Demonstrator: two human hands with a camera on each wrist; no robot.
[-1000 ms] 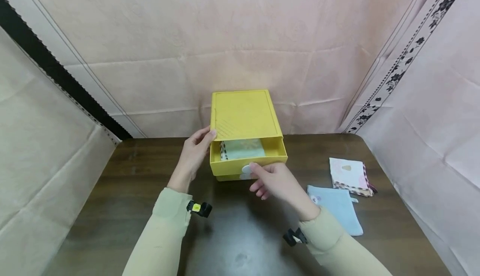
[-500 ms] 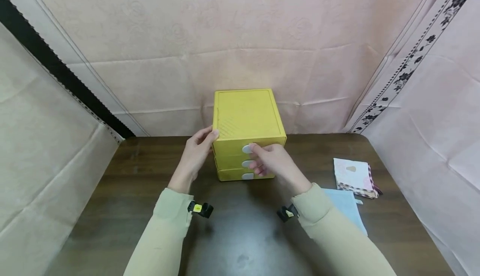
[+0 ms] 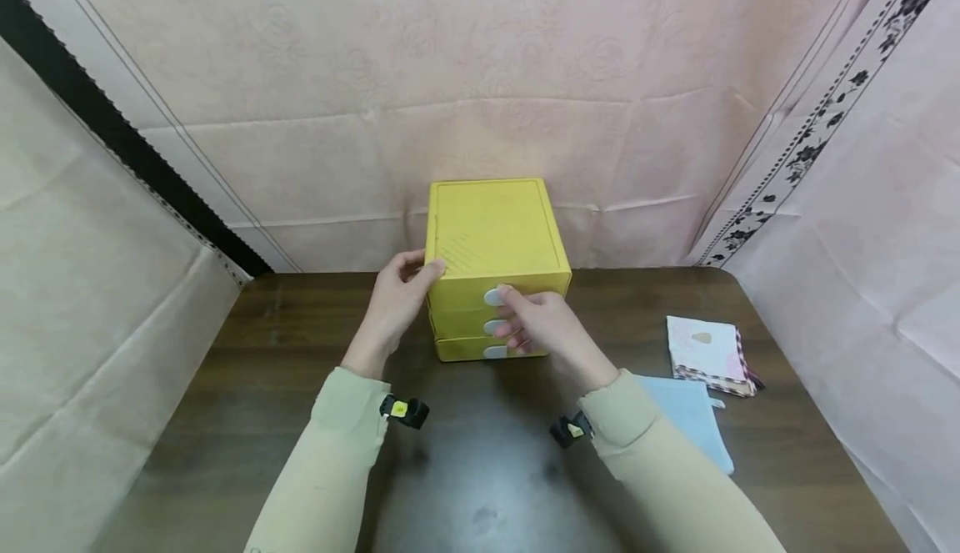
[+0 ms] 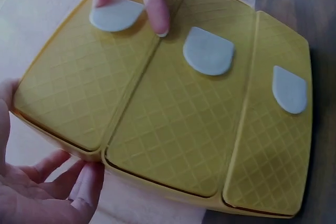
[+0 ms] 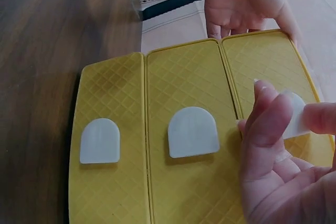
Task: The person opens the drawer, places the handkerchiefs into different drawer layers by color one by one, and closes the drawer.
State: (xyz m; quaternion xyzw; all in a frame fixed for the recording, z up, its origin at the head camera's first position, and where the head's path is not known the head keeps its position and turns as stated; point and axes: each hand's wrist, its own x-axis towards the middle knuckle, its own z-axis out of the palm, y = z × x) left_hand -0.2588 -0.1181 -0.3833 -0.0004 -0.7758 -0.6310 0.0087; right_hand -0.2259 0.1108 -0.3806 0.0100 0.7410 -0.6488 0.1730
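Note:
A yellow drawer box [image 3: 495, 228] stands at the back of the table with all three drawers pushed in. Each drawer's front carries a white rounded handle [image 4: 208, 51]. My left hand [image 3: 395, 301] holds the box at its upper left corner, thumb on the top edge and fingers along the side. At the top drawer, my right hand [image 3: 551, 324] has its thumb on the white handle [image 3: 493, 297] and its fingers curled below, pinching it. In the right wrist view, the right hand's fingers [image 5: 265, 124] partly cover that handle. The contents of the drawers are hidden.
To the right on the brown table [image 3: 465, 470] lie a folded light-blue cloth [image 3: 693, 419], partly behind the right sleeve, and a folded white cloth with checked edging [image 3: 708, 353]. Pale fabric [image 3: 480, 61] hangs behind the table and along both sides.
The top drawer, pulled out with a folded cloth visible inside, has been pushed back in by my right hand. Over the last half second the hands have barely shifted.

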